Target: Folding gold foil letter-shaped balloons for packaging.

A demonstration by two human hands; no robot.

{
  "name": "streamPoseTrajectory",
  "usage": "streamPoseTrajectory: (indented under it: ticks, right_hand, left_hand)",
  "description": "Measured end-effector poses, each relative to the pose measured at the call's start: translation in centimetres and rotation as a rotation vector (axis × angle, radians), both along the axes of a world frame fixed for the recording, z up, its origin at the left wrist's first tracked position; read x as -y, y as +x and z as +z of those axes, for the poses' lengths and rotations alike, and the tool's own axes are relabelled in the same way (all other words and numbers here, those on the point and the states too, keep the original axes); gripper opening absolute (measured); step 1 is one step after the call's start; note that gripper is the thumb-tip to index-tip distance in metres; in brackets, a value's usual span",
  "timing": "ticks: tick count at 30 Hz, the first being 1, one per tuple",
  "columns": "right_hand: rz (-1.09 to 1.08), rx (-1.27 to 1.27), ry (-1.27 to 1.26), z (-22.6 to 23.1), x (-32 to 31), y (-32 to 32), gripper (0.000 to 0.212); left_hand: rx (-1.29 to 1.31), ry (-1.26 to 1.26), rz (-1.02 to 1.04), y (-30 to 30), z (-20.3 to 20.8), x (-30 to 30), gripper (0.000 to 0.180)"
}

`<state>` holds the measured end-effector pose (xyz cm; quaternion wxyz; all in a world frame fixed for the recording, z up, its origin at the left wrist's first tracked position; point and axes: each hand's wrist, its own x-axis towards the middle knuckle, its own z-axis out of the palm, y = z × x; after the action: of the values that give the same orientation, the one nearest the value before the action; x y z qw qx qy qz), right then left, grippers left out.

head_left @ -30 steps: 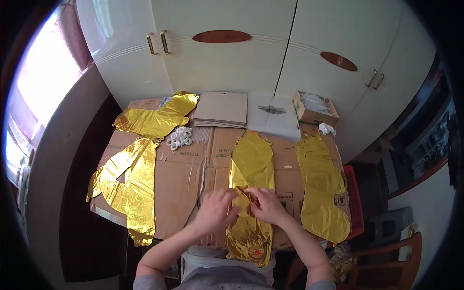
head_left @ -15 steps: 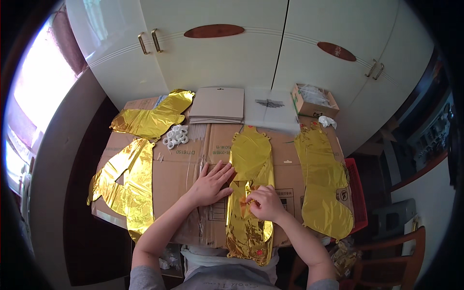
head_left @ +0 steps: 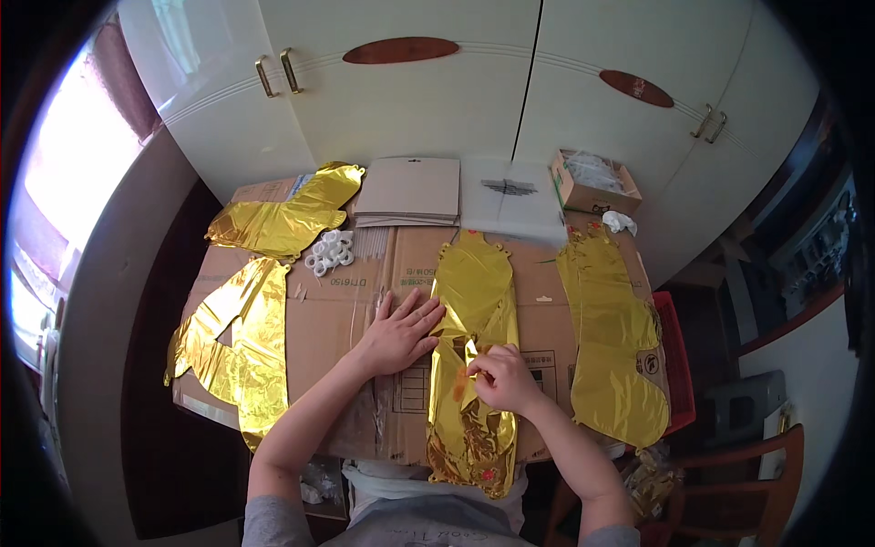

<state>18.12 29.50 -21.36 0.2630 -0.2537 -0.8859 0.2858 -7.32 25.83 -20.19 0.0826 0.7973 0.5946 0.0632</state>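
Note:
A long, flat gold foil balloon (head_left: pixel 474 283) lies in front of me, its lower part creased and shiny, with a small red mark near its near end. My left hand (head_left: pixel 398 335) is open and flat, fingers spread, pressing on the cardboard with its fingertips at the balloon's left edge. Over the balloon's middle, my right hand (head_left: pixel 503 376) is closed in a pinch on the foil; its curled fingers partly hide the exact grip. An orange-brown patch, perhaps a reflection, shows on the foil beside those fingers.
Other gold foil balloons lie at the left (head_left: pixel 262 342), far left (head_left: pixel 287 219) and right (head_left: pixel 611 337) on the cardboard (head_left: pixel 333 319). Behind are white rings (head_left: pixel 330 252), a stack of grey-brown cards (head_left: pixel 408 190), a clear sheet and a small box (head_left: pixel 597 187). A red crate (head_left: pixel 674 365) stands right.
My right hand has shifted very slightly right, still closed at the balloon's middle. My left hand stays flat at its edge. The whole view has tilted a little.

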Motion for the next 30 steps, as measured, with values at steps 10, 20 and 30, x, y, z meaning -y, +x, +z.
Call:
streamPoseTrajectory:
  ticks: [10,20,30]
  right_hand:
    - [0.094,0.056,0.270,3.4,1.3,-0.5,0.040]
    - [0.213,0.375,0.397,4.2,5.5,-1.3,0.085]
    - [-0.069,0.401,0.666,3.7,9.8,-5.0,0.042]
  left_hand:
    - [-0.016,-0.035,-0.014,-0.7,-0.2,-0.3,0.056]
    - [-0.019,-0.010,0.008,-0.7,-0.3,-0.4,0.053]
    - [-0.025,0.101,0.001,-0.6,-0.9,-0.3,0.051]
